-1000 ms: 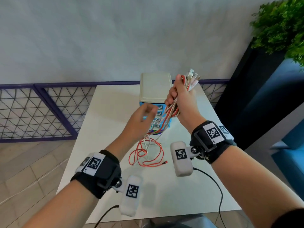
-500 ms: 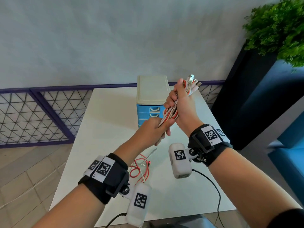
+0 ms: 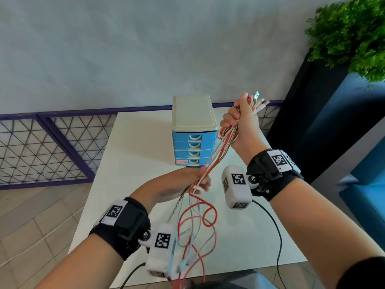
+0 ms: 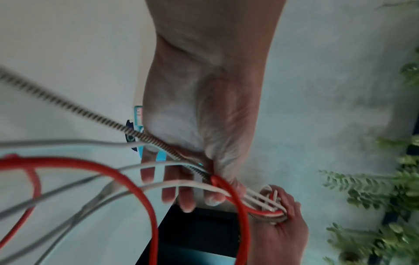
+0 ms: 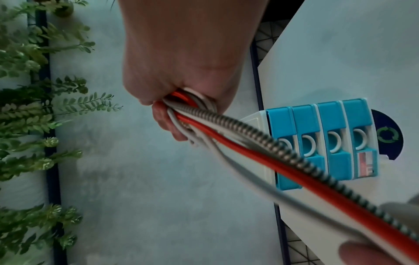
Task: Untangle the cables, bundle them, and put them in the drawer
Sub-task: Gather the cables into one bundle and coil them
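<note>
My right hand [image 3: 236, 119] is raised beside the drawer unit and grips a bundle of cables [image 3: 226, 140] in red, white, grey and striped braid. Their plugs [image 3: 259, 101] stick up above the fist. The right wrist view shows that fist [image 5: 172, 100] closed round the cables [image 5: 226, 132]. Lower and nearer me, my left hand [image 3: 200, 182] pinches the same cables between thumb and fingers [image 4: 188, 204], and they run straight between the two hands. The loose ends [image 3: 198, 222] hang in loops below the left hand. The small drawer unit [image 3: 193, 130], with blue drawers all closed, stands on the white table [image 3: 133, 153].
A purple mesh railing [image 3: 52, 147] runs behind and left of the table. At the right are a dark planter [image 3: 312, 122] with a green plant [image 3: 354, 34] and a blue seat [image 3: 366, 184]. A black wrist-camera cord [image 3: 277, 236] trails over the table's near right.
My left hand closed on the cables just under the right hand, then slid down them toward me. The loose loops have lifted and come nearer.
</note>
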Demonstrator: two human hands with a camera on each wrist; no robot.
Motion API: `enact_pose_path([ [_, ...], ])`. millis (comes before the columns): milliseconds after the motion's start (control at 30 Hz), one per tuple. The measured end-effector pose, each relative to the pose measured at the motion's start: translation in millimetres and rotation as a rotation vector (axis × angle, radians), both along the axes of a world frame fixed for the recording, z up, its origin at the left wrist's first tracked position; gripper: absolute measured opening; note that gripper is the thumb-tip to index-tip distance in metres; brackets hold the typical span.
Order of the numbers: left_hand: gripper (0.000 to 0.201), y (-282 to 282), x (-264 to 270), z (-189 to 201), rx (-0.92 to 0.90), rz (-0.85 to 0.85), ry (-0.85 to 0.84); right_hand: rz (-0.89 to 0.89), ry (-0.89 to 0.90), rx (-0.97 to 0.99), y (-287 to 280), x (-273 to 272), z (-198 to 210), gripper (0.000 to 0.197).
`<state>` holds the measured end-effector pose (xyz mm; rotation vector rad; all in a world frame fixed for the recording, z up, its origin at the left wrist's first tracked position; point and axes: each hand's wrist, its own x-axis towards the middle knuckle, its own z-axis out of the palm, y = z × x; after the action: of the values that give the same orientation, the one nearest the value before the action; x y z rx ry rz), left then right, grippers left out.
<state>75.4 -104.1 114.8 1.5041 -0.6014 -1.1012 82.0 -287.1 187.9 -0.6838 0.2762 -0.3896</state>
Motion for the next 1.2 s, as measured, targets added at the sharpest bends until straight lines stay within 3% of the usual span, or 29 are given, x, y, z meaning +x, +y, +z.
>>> enact_pose_path([
  [200,0.023,11.7,12.2,-0.3,-0.122,0.005,0.307,0.019,-0.003,0.000,-5.3,-1.8,-1.7,0.039],
  [267,0.021,12.4,12.9,0.6,-0.127,0.078,0.367,0.007,-0.008,0.004,-8.5,-2.3,-2.2,0.039],
  [433,0.034,16.5,12.1,-0.4,-0.043,0.144,0.380,-0.025,-0.025,0.018,-19.0,-1.6,-0.6,0.040],
  [633,0.041,20.7,24.0,-7.1,-0.146,0.241,0.401,0.010,-0.030,0.049,-29.0,-3.5,-4.5,0.039],
  [733,0.038,20.8,30.2,0.5,-0.004,0.197,0.136,0.089,0.013,-0.021,-30.1,-3.1,-4.7,0.037],
  [867,0.033,12.8,33.3,21.6,0.309,0.064,-0.614,0.326,0.203,-0.323,-25.7,-6.5,-6.1,0.032],
  [967,0.033,5.4,35.5,34.9,0.384,0.213,-0.980,0.462,0.336,-0.603,-15.5,-11.3,-12.2,0.025],
  [1033,0.029,3.7,37.8,39.2,0.318,0.325,-1.101,0.492,0.361,-0.666,-7.1,-13.3,-16.1,0.026],
  [1200,0.027,2.5,37.4,42.3,0.223,0.404,-1.177,0.672,0.337,-0.689,6.3,-16.8,-24.0,0.035],
])
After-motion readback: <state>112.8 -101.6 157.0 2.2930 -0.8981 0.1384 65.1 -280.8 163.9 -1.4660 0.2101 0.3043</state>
